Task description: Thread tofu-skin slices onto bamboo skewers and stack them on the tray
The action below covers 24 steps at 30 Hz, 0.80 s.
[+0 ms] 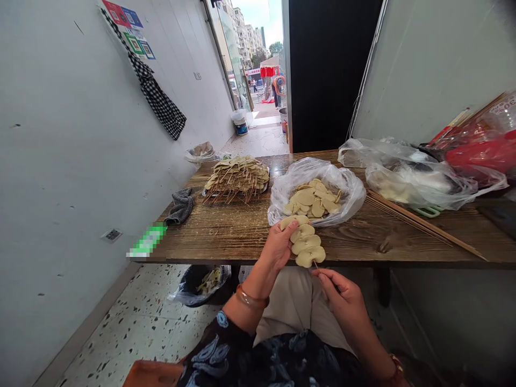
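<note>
Pale tan slices, at least four, sat threaded on a thin wooden stick just on the near side of the clear plastic bag. The right hand, nearer than the bag, had its thumb and finger pinched on the stick's bare lower end. The left hand, close in front of the bag, grasped the slices by their left edges, thumb lying over the uppermost.

They looked light, soft and bendy, maybe a little damp, and likely to tear where the stick pierced them. The bare wood seemed the firmer place to hold, with a flat, gentle grip for the slices' rims.

Below the bag and to its left, a dark bin stood under the counter. Loose sticks lay to the bag's right. More slices were heaped inside it. Left of the bag lay a grey cloth and a pile of filled skewers; well beyond it, a bucket stood near the doorway.
</note>
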Each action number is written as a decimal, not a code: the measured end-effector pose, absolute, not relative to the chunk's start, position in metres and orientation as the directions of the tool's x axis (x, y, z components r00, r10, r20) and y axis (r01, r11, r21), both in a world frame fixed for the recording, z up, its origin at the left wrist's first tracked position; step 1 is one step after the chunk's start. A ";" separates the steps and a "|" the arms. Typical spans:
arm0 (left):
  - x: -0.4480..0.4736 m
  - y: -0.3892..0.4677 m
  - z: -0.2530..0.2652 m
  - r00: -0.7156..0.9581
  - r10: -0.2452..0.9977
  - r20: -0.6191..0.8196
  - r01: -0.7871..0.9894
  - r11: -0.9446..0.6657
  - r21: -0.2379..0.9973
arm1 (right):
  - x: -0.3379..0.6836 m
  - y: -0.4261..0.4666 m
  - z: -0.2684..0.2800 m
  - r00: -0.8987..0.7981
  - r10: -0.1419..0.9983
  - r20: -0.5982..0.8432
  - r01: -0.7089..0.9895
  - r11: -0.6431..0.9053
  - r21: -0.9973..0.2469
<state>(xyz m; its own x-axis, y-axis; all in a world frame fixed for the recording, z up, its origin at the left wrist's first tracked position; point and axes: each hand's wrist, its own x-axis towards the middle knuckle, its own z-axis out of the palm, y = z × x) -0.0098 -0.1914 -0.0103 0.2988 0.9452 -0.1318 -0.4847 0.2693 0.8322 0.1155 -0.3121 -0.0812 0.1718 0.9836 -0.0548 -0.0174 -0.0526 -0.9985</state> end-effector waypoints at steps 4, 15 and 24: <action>-0.014 -0.189 -0.016 0.395 0.901 -0.177 -0.534 0.382 0.754 | 0.119 -0.306 -0.072 0.201 0.975 -0.095 -0.165 -0.062 -0.984; -0.016 -0.197 -0.018 0.392 0.919 -0.040 -0.514 0.255 0.819 | 0.124 -0.279 -0.061 0.168 0.986 -0.017 0.038 -0.024 -0.999; -0.057 -0.176 -0.025 0.280 0.960 0.018 -0.408 0.101 0.908 | 0.146 -0.239 -0.030 -0.012 0.964 0.265 0.522 0.232 -0.821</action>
<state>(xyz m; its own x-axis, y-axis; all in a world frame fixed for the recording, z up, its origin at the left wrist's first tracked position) -0.0570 -0.1760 -0.0253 0.2799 0.9599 0.0184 -0.4075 0.1015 0.9075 0.1465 -0.2390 -0.0303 -0.0116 0.9642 0.2648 0.5224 0.2317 -0.8206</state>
